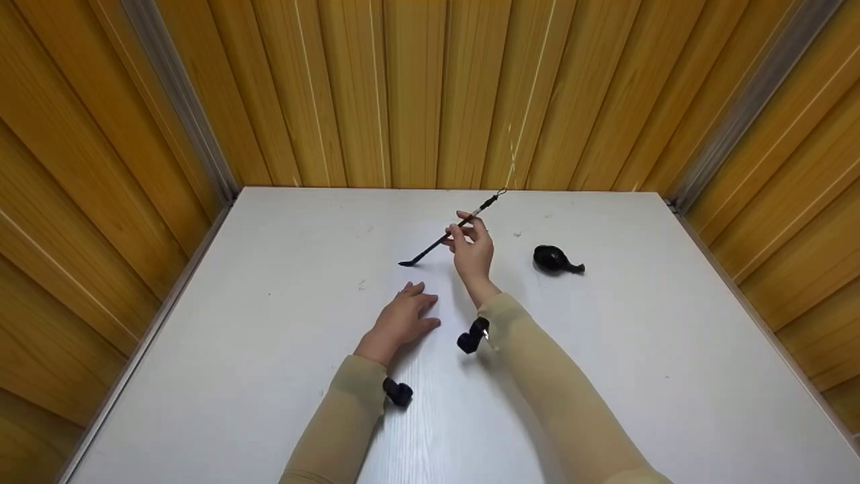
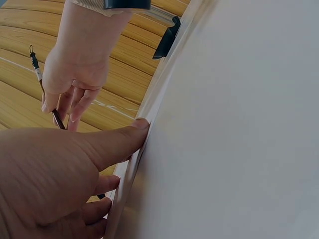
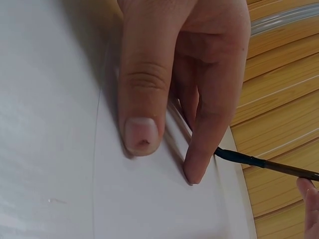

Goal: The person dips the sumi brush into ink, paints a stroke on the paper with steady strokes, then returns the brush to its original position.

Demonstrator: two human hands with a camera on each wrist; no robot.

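Worktop (image 1: 269,376): we see smooth white laminate, frame centre.
Walls (image 1: 416,87): ribbed yellow panels.
Right hand (image 1: 472,249): pinching thin black brush (image 1: 430,247).
Left hand (image 1: 401,319): flat, released.

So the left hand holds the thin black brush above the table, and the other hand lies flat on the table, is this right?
Not quite: the hands are swapped. The head view shows the right hand pinching the thin black brush above the white table, while the left hand lies flat on it.

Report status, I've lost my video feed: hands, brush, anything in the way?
Right hand holds the brush, tip touching the table. Left hand flat on the table, holding nothing. Black object lies to the right, apart from the brush.
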